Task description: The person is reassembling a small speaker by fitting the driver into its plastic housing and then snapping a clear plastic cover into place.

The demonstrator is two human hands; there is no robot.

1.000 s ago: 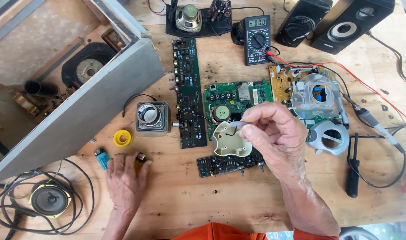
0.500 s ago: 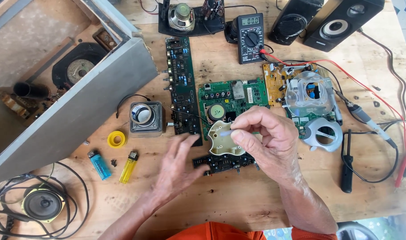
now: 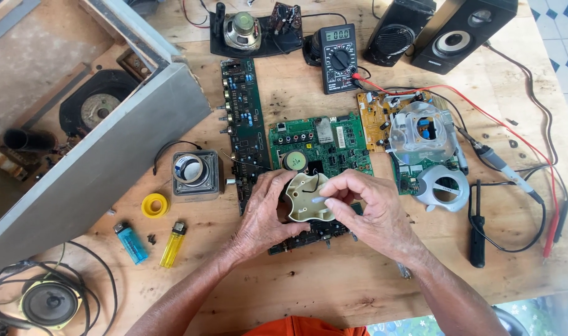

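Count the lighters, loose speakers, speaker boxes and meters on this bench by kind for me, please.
Lighters: 2, a blue one and a yellow one
Loose speakers: 3, top, middle, bottom left
Black speaker boxes: 2, left, right
Meters: 1
Total: 8

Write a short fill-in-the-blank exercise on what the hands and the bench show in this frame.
1. Both hands hold a cream plastic part above a ____ circuit board.
2. Beside the blue lighter lies a ____ lighter.
3. The multimeter sits to the ____ of the two black speakers in the picture.

Missing words: green; yellow; left
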